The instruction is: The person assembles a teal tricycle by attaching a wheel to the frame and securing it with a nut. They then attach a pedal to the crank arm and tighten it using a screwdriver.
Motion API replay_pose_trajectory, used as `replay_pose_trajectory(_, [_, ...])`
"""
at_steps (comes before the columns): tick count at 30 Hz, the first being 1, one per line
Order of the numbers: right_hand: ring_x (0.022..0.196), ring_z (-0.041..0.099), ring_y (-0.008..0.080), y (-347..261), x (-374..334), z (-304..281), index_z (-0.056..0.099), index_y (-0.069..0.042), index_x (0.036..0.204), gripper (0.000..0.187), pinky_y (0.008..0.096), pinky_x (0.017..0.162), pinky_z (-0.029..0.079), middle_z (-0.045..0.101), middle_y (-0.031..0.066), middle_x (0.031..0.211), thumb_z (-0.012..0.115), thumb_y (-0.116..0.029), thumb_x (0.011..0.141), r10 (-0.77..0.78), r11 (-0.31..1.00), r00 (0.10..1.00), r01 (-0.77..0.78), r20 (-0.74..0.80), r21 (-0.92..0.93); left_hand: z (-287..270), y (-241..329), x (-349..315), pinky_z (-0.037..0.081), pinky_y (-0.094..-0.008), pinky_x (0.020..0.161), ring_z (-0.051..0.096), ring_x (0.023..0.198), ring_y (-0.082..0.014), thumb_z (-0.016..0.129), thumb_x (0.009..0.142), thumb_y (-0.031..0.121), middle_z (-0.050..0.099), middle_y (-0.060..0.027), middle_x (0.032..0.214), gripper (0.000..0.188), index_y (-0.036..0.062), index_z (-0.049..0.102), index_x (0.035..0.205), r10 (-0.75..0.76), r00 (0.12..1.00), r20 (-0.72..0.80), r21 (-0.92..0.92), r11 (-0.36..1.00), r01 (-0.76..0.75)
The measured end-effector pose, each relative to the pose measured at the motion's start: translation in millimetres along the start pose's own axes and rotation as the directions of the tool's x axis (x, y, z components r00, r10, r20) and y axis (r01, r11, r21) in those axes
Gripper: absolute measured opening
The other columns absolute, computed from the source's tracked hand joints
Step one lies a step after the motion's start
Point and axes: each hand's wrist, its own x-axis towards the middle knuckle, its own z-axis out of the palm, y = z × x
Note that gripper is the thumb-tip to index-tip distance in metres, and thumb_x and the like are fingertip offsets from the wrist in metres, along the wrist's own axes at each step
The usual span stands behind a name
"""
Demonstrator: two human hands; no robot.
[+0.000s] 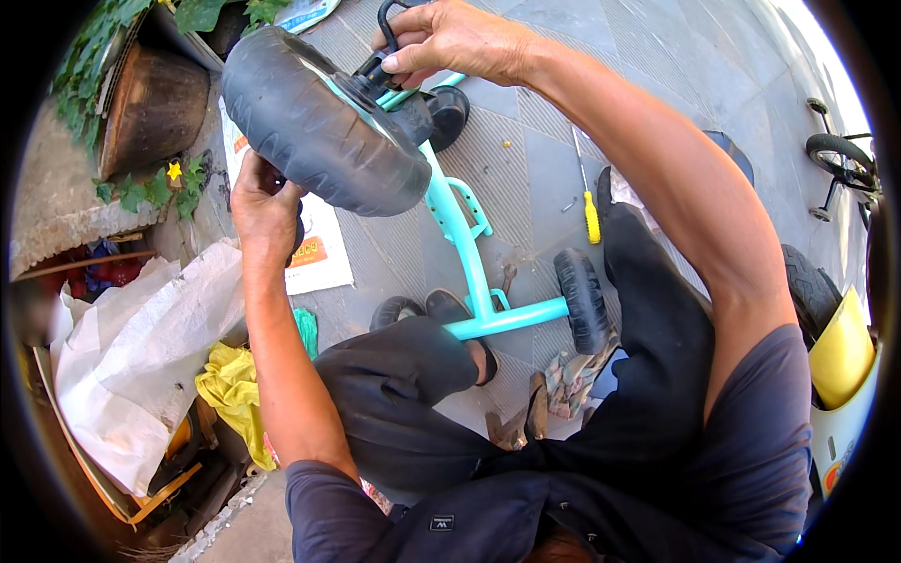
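Leaning between the two hands, a large black wheel (324,122) is in the upper left of the view, at the upper end of a turquoise tube frame (455,230). The right hand (455,45) is closed on a slim black part (375,71) just beside this wheel. The left hand (266,208) touches the wheel at its lower left side; its fingertips are partly hidden, so I cannot tell how firmly they grip. The tube frame goes down to the centre, where a small black wheel (583,300) sits at its right end. To the right of the tube frame, a screwdriver (591,218) with yellow handle lies on the grey floor (540,178). At the far left, there is a brown flowerpot (155,108), and below it a white sheet (141,366).
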Motion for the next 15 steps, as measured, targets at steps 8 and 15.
replay_pose_trajectory(8, [0.089, 0.068, 0.0217, 3.4, -15.6, 5.5, 0.064, 0.000, 0.115, 0.038, 0.0344, 0.089, 0.055, 0.069, 0.0141, 0.098, 0.071, -0.021, 0.083, 0.026, 1.000, 0.999, -0.027, -0.041, -0.011, -1.7, -26.0, -0.2, 0.044, -0.0214, 0.068, 0.051, 0.073, -0.0067, 0.069, 0.081, 0.000, 0.061, -0.0001, 0.085, 0.034, 0.0012, 0.058, 0.113, 0.010, 1.000, -0.021, 0.152, 0.988, -0.006])
replay_pose_trajectory(15, [0.092, 0.067, 0.0199, 7.1, -16.4, 9.2, 0.064, -0.002, 0.115, 0.038, 0.0334, 0.088, 0.055, 0.069, 0.0111, 0.100, 0.070, -0.019, 0.082, 0.029, 0.997, 0.999, -0.026, -0.041, 0.075, -1.3, -38.0, 0.5, 0.045, -0.0223, 0.071, 0.051, 0.075, -0.0067, 0.071, 0.080, 0.001, 0.061, 0.0008, 0.088, 0.041, 0.0025, 0.057, 0.118, 0.049, 0.998, -0.030, 0.093, 0.995, -0.046])
